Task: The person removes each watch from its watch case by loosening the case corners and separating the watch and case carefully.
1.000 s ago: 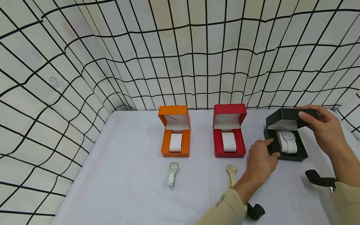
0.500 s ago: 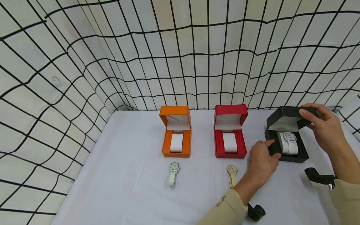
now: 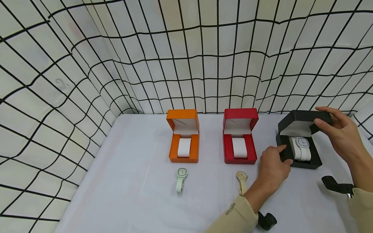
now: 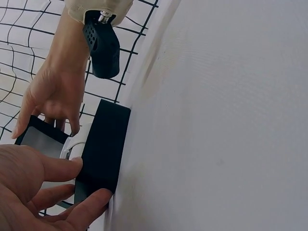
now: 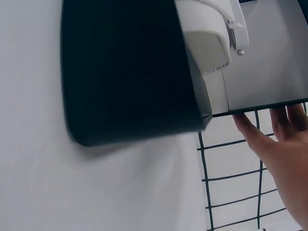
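A black watch box (image 3: 306, 164) stands at the right with its lid (image 3: 301, 119) raised. Inside, a white watch (image 3: 303, 143) is wrapped round a white cushion. My left hand (image 3: 274, 165) holds the left front of the box base; in the left wrist view, thumb and fingers span a corner of the box (image 4: 103, 149). With thumb in front and fingers behind, my right hand (image 3: 339, 136) grips the right end of the lid. In the right wrist view, the right hand's fingers (image 5: 252, 134) lie at the lid's edge.
Left of it stand a red box (image 3: 240, 160) and an orange box (image 3: 184, 160), both open with white cushions. A mint watch (image 3: 180, 181) and a beige watch (image 3: 242, 181) lie in front of them. A black wire grid (image 3: 215, 55) rises behind the table.
The black lid has tilted slightly further open in my right hand. The left hand keeps its place on the base. The whole head view has shifted a little.
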{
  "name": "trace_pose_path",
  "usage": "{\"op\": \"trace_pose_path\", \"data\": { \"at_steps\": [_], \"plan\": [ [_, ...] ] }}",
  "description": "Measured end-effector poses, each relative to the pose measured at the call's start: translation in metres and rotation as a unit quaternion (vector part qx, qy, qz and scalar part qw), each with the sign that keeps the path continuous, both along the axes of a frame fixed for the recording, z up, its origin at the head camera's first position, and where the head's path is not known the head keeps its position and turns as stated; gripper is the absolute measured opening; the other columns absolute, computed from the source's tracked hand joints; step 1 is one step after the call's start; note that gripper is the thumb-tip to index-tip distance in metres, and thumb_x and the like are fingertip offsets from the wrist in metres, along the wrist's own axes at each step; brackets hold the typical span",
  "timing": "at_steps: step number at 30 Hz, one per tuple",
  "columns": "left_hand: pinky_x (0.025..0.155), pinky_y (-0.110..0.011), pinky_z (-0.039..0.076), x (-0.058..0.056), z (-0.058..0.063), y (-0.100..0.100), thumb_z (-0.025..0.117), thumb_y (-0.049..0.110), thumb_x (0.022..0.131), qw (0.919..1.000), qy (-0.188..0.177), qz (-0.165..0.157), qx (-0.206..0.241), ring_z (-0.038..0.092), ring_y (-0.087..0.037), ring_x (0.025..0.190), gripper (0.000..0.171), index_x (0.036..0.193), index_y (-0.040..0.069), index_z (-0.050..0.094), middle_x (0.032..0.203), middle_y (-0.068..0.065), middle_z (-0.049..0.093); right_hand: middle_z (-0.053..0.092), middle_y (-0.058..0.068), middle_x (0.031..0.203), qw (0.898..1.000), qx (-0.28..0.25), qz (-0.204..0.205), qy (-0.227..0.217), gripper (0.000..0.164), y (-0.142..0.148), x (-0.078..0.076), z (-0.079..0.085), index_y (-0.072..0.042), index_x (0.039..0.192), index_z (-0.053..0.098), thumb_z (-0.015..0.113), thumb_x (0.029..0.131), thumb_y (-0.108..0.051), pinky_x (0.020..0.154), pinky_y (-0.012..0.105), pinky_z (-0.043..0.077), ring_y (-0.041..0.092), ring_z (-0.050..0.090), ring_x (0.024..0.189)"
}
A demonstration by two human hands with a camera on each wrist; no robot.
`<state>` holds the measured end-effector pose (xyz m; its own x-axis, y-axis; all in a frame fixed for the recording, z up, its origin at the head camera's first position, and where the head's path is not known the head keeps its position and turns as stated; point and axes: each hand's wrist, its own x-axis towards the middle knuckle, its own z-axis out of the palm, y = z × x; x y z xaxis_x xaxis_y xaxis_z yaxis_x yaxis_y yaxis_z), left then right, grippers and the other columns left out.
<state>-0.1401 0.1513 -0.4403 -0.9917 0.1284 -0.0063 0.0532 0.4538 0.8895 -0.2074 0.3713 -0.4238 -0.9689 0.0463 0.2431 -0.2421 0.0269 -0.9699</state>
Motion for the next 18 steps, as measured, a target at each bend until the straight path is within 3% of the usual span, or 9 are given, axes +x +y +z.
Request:
{"op": "trace_pose_path", "data": {
  "at_steps": [4,10,13,17,18],
  "plan": [
    [0.094,-0.020,0.055,-0.0001,0.0005,0.0006,0.082,0.013,0.089,1.0000,-0.003,0.000,0.001,0.062,-0.005,0.120,0.046,0.133,0.023,0.072,0.120,0.004,0.072,0.053,-0.014,0.135,1.000,0.014,-0.003,-0.009,0.060,0.0033,0.0007,-0.0018,-0.017,0.156,0.048,0.060,0.101,0.004,0.094,0.005,0.039,-0.003,0.054,0.122],
    [0.093,-0.021,0.054,-0.0002,0.0006,0.0014,0.082,0.013,0.089,1.0000,-0.005,-0.001,0.007,0.061,-0.005,0.120,0.046,0.133,0.022,0.072,0.122,0.004,0.072,0.051,-0.011,0.147,0.998,0.015,-0.056,-0.037,0.061,-0.0020,0.0011,-0.0014,-0.025,0.158,0.046,0.063,0.103,-0.006,0.104,0.005,0.042,0.002,0.049,0.134],
    [0.093,-0.020,0.054,-0.0001,0.0006,0.0018,0.083,0.013,0.089,0.9999,-0.008,-0.001,0.007,0.061,-0.004,0.120,0.047,0.133,0.023,0.072,0.122,0.004,0.072,0.053,-0.018,0.138,0.993,0.064,-0.086,-0.054,0.061,-0.0044,0.0020,0.0010,-0.029,0.159,0.044,0.064,0.103,-0.012,0.099,0.004,0.045,0.000,0.050,0.129],
    [0.091,-0.020,0.054,-0.0003,0.0004,0.0018,0.083,0.014,0.088,0.9999,-0.009,0.004,0.001,0.062,-0.005,0.118,0.046,0.132,0.024,0.073,0.120,0.005,0.072,0.051,-0.026,0.120,0.979,0.159,-0.110,-0.070,0.066,-0.0057,0.0051,0.0041,-0.033,0.162,0.036,0.063,0.104,-0.017,0.084,0.001,0.048,-0.008,0.051,0.112],
    [0.092,-0.020,0.054,-0.0004,0.0003,0.0018,0.083,0.014,0.088,0.9999,-0.009,0.006,0.000,0.062,-0.005,0.118,0.046,0.132,0.024,0.073,0.119,0.005,0.072,0.054,-0.021,0.128,0.975,0.177,-0.113,-0.077,0.067,-0.0060,0.0064,0.0045,-0.033,0.163,0.033,0.063,0.104,-0.019,0.081,0.000,0.047,-0.006,0.054,0.118]
  ]
}}
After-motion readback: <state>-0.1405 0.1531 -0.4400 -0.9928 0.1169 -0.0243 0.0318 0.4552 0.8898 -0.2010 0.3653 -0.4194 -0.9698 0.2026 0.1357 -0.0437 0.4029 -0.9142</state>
